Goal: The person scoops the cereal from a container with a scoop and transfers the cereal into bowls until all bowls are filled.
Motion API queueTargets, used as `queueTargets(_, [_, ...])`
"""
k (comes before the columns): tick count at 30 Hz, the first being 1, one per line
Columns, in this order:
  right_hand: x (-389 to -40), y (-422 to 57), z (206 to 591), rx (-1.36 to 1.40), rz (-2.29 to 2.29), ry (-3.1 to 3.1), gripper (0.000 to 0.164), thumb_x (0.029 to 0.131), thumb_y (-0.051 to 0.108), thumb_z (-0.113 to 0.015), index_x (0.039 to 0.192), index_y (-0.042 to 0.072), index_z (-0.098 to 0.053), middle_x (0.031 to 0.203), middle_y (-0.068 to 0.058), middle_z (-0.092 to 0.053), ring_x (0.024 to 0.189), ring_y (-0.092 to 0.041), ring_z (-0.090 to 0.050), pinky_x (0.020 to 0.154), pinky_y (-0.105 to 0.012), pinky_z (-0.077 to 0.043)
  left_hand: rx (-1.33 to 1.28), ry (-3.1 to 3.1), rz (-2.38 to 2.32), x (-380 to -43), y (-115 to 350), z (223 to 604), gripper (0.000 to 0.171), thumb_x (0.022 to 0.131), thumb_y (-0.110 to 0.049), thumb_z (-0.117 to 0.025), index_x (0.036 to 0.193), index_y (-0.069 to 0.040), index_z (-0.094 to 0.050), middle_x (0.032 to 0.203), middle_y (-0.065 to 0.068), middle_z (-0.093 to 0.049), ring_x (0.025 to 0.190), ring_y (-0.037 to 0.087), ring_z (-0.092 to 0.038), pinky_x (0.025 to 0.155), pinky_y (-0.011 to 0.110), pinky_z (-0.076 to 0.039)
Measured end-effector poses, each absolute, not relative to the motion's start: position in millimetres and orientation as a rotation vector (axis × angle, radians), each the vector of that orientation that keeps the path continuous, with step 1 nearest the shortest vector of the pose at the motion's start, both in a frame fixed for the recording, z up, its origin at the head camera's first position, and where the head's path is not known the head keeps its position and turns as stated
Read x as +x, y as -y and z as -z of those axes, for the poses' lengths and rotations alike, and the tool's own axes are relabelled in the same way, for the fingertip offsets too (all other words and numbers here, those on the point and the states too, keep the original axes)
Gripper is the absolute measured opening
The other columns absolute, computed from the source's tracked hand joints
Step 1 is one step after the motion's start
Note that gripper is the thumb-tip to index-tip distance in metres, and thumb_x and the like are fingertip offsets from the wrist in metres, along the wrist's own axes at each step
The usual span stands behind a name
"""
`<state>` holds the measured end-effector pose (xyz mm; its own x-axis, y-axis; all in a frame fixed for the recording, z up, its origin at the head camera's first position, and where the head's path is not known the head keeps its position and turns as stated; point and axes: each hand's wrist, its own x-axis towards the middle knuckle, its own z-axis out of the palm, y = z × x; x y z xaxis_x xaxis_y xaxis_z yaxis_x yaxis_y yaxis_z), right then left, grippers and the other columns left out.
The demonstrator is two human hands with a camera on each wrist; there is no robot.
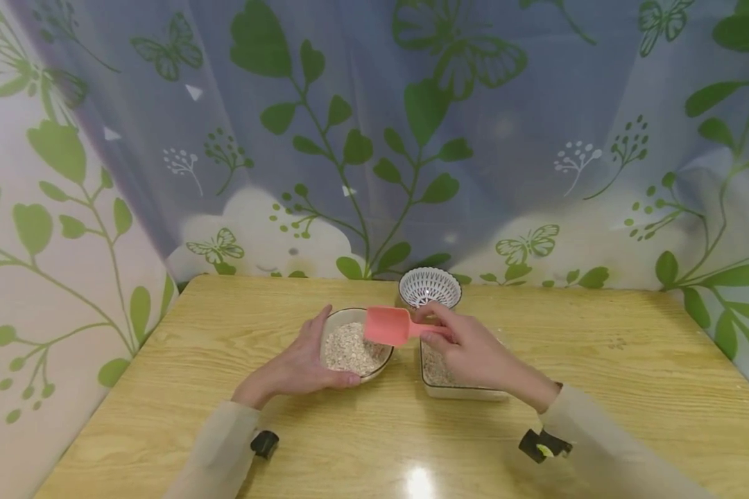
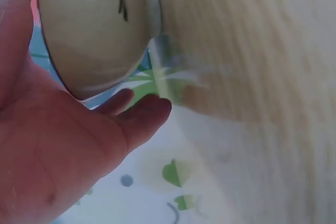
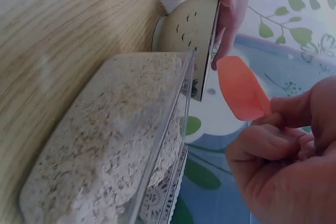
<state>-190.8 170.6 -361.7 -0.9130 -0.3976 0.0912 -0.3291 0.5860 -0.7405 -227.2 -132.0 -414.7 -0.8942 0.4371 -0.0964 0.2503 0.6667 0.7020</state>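
Note:
My left hand holds a cream bowl with a dark rim, its thumb along the near side and its fingers round the left and far sides. Pale oat flakes lie inside. My right hand pinches the handle of a coral-pink scoop, whose head is above the bowl's right part. Whether the scoop carries flakes cannot be told. Under the right hand stands a clear rectangular container of oat flakes, partly hidden by that hand in the head view.
Behind the container, near the table's back edge, stands a white openwork basket. The wooden table meets a leaf-and-butterfly printed curtain at the back. A dark strap piece hangs at each wrist.

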Motion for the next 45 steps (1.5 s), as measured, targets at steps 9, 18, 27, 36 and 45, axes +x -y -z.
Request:
queueTargets(9, [-185,-217,357,-0.437,1.529,-2.431,0.024,0.106,0.019,-0.055,0.129,0.012,-0.054,0.070,0.000,-0.038,0.051,-0.009,-0.029,0.046,-0.021,-0.029,0.593,-2.770,-1.002,-220,127,399,0.133,0.071,-0.063,-0.086,0.166,-0.024,-0.002,0.167,0.020,-0.015,0.152,0.045,-0.026,0.113,0.070,-0.038])
queueTargets(18, [-177,-257,361,-0.347,1.565,-2.342,0.029,0.107,0.021,-0.053,0.132,0.006,-0.050,0.071,0.001,-0.039,0.048,-0.010,-0.020,0.043,-0.023,-0.023,0.692,-2.811,-1.062,-211,107,384,0.131,0.070,-0.058,-0.089,0.166,-0.025,-0.007,0.167,0.017,-0.019,0.152,0.040,-0.026,0.111,0.068,-0.042])
queueTargets(27, [-178,-270,369,-0.306,1.439,-2.343,0.033,0.107,0.022,-0.054,0.134,0.004,-0.050,0.071,0.000,-0.044,0.047,-0.009,-0.019,0.044,-0.023,-0.023,0.791,-2.793,-1.110,-202,75,376,0.127,0.068,-0.057,-0.091,0.165,-0.025,-0.015,0.164,0.013,-0.029,0.149,0.037,-0.033,0.115,0.062,-0.040])
queueTargets(36, [-177,-283,371,-0.224,1.291,-2.452,0.028,0.105,0.024,-0.057,0.127,0.006,-0.055,0.068,0.001,-0.045,0.047,-0.009,-0.024,0.044,-0.024,-0.029,0.822,-2.629,-1.131,-193,36,379,0.125,0.072,-0.055,-0.089,0.165,-0.031,-0.010,0.169,0.011,-0.018,0.153,0.032,-0.028,0.117,0.059,-0.040])
queueTargets(45, [-176,-298,369,-0.219,1.294,-2.422,0.032,0.106,0.024,-0.054,0.131,0.003,-0.053,0.063,0.006,-0.036,0.045,-0.007,-0.020,0.044,-0.023,-0.027,0.889,-2.706,-1.044,-183,-4,390,0.124,0.076,-0.054,-0.087,0.166,-0.022,-0.008,0.170,0.011,-0.014,0.155,0.031,-0.023,0.117,0.055,-0.041])
